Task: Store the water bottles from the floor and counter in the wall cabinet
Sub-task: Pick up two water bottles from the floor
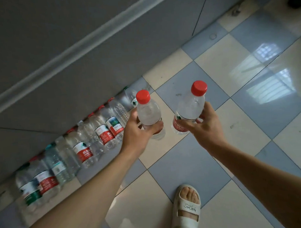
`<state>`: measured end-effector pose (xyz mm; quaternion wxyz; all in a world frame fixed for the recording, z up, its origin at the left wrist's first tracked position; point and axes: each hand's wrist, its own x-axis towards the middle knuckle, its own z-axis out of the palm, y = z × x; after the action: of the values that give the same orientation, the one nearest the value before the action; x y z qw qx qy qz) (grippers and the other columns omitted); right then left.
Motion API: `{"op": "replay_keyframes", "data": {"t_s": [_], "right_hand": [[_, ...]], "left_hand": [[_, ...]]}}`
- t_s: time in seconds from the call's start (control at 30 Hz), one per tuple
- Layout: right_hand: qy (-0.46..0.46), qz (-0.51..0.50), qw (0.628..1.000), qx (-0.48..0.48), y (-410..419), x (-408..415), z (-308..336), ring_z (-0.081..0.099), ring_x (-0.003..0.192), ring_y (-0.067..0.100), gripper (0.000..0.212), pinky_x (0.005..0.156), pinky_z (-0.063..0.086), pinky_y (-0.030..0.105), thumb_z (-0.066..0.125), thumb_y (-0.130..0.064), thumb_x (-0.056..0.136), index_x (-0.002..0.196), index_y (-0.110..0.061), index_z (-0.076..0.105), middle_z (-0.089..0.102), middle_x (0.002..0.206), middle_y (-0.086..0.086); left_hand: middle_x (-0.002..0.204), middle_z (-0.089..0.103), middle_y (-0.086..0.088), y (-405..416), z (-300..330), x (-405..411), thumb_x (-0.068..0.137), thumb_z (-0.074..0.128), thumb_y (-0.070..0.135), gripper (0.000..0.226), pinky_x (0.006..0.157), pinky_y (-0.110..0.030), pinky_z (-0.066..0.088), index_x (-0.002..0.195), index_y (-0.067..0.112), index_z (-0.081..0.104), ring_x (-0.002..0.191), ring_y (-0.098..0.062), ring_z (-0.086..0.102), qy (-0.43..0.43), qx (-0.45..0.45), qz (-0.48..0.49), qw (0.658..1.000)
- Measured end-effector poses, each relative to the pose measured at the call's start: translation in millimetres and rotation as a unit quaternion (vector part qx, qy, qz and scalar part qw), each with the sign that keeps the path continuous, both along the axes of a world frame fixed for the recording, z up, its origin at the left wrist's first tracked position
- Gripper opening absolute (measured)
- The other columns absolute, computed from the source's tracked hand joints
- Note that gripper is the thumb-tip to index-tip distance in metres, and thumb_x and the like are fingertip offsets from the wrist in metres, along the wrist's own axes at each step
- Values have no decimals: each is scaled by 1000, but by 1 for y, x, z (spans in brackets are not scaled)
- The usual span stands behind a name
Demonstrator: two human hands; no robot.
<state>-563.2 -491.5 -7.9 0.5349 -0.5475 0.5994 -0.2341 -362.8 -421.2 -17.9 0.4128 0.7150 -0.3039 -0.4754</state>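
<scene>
We are gripping one water bottle in each hand: the left hand (138, 132) is wrapping round the body of the left bottle (148, 114), and the right hand (204, 128) is clasping the right bottle (190, 109) at its red label, fingers curled round both. Both bottles are standing upright in the air over the checkered floor (232, 69), red caps up, just beside each other but apart. To carry them well, we are judging it best to keep them vertical and the grips firm at mid-body as we are raising them toward the wall cabinet, which is not in view. Beside the left arm, a row of bottles (87, 145) is waiting along the grey base cabinet (70, 48). A sandalled foot (186, 209) is standing below.
</scene>
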Motion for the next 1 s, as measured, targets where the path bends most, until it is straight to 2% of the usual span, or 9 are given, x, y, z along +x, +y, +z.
{"op": "replay_keyframes", "data": {"t_s": [0.07,0.17,0.27,0.33,0.43,0.57,0.73,0.87,1.0], "right_hand": [[-5,10,1000,-18,2,16,51,59,120,12,73,96,48,30,87,-44,69,130,-41,47,61,129,-15],[-26,33,998,-38,7,43,131,58,121,10,72,101,46,33,84,-52,63,124,-49,46,60,128,-17],[-52,56,996,-55,12,71,212,59,120,7,64,105,48,38,88,-38,72,117,-55,47,62,125,-19],[-68,69,993,-66,17,88,266,59,121,7,64,106,48,40,88,-28,75,123,-48,49,63,125,-18],[-92,83,988,-89,28,114,349,61,117,7,61,101,52,35,86,-27,75,123,-44,51,64,122,-17],[-118,95,981,-117,43,141,456,63,112,3,57,83,56,18,86,-29,74,121,-40,54,66,117,-17],[-171,118,965,-162,63,182,581,68,104,5,59,79,56,18,87,-40,66,117,-33,59,71,110,-14],[-207,163,941,-210,84,234,668,68,107,7,61,81,57,21,89,-44,65,117,-38,58,71,115,-13],[-247,176,918,-256,113,305,745,69,105,7,54,80,58,21,89,-42,68,114,-44,60,72,114,-12]], "left_hand": [[117,68,13,2,49,15,72,90,32,73,91,-24,54,134,27,52,107,-4,65,2,-14,10,1000],[111,70,15,6,126,40,72,90,31,65,77,-12,51,128,29,57,98,5,66,-6,-35,17,999],[106,72,17,15,208,65,72,90,31,63,73,-8,50,126,31,59,96,6,66,-3,-65,30,997],[104,71,21,22,265,77,72,89,36,61,72,-8,51,124,34,58,95,4,67,-12,-79,38,996],[101,71,24,37,351,92,71,90,36,57,69,-7,51,119,36,59,92,5,68,-26,-111,69,991],[98,69,32,69,465,113,66,89,47,51,68,-1,47,108,45,58,90,12,66,-61,-156,106,980],[105,73,21,115,595,157,62,84,56,47,75,-14,54,103,46,65,97,3,68,-54,-194,159,966],[107,75,11,147,684,207,71,82,40,44,88,-34,56,111,29,68,102,-8,70,-75,-250,180,948],[105,75,9,174,763,272,67,83,46,38,93,-48,57,102,38,72,102,-13,71,-80,-310,216,922]]}}
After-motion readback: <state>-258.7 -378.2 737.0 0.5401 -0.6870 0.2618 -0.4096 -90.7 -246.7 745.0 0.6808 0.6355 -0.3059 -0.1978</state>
